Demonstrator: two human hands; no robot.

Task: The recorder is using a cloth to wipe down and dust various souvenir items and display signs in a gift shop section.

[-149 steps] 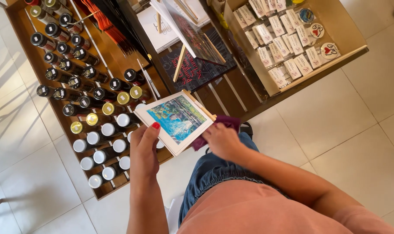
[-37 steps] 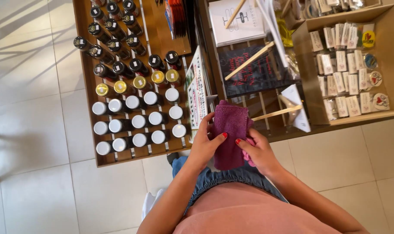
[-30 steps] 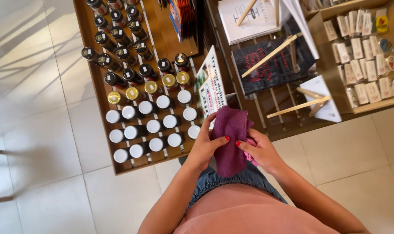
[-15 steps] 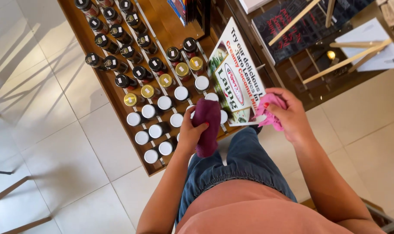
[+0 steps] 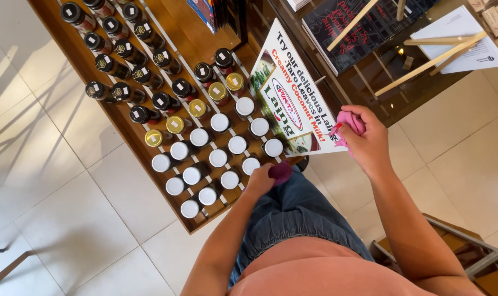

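The right hand [image 5: 369,143], at centre right of the frame, has its fingers curled tight around a bunched pink cloth [image 5: 347,125], pressing it to the lower right corner of a printed sign card [image 5: 290,101] that stands tilted at the middle of the frame. The left hand [image 5: 261,181], lower centre, closes its fingers on a dark purple cloth [image 5: 281,172], just below the card's bottom edge. Left of the card, white-lidded jars [image 5: 219,159] sit in rows on a wooden display shelf [image 5: 189,38], with gold-lidded jars [image 5: 197,108] and black-capped bottles [image 5: 134,60] toward the upper left.
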